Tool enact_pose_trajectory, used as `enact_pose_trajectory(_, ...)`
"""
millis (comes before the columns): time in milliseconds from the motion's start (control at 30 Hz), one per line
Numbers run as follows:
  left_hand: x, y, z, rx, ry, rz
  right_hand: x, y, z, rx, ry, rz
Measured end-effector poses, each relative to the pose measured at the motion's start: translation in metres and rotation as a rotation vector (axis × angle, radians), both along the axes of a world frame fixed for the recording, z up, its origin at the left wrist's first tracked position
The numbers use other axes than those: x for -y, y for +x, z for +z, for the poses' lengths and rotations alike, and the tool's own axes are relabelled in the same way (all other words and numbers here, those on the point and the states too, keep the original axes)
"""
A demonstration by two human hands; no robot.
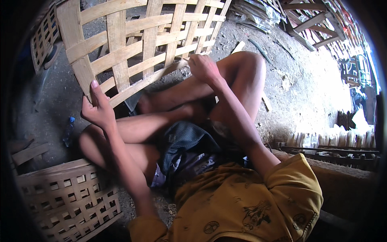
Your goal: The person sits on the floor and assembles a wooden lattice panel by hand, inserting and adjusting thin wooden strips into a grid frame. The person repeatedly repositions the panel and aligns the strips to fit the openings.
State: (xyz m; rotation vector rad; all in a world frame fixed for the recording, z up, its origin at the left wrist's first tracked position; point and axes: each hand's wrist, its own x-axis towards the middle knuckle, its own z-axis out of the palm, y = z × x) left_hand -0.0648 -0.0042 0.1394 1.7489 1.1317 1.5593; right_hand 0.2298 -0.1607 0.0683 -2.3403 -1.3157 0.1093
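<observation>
A large open-weave bamboo basket (117,52) with wide pale strips stands tilted up in front of me, its near edge slanting above my crossed legs. My left hand (97,108) grips its lower left corner, thumb pointing up along the outer strip. Farther right along that edge, my right hand (202,68) is closed with its fingers curled at the rim strip. Its fingertips are partly hidden, so the exact hold there is hard to see. A dark mesh cloth (181,141) lies across my lap.
Another woven bamboo basket (68,197) sits at my lower left, near a blue-capped plastic bottle (69,131). A further woven piece (44,38) leans at the far left. Loose strips (238,47) lie on the dirt floor. A wooden frame (312,24) stands at the far right.
</observation>
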Motion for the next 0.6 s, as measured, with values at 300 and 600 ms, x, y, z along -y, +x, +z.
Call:
enact_pose_trajectory(300, -0.004, 0.000, -0.007, -0.020, -0.002, -0.001, -0.008, -0.013, -0.014, -0.043, -0.003, 0.102)
enact_pose_trajectory(600, -0.003, 0.001, -0.005, -0.002, 0.042, 0.027, -0.002, 0.009, -0.007, 0.060, 0.027, -0.075)
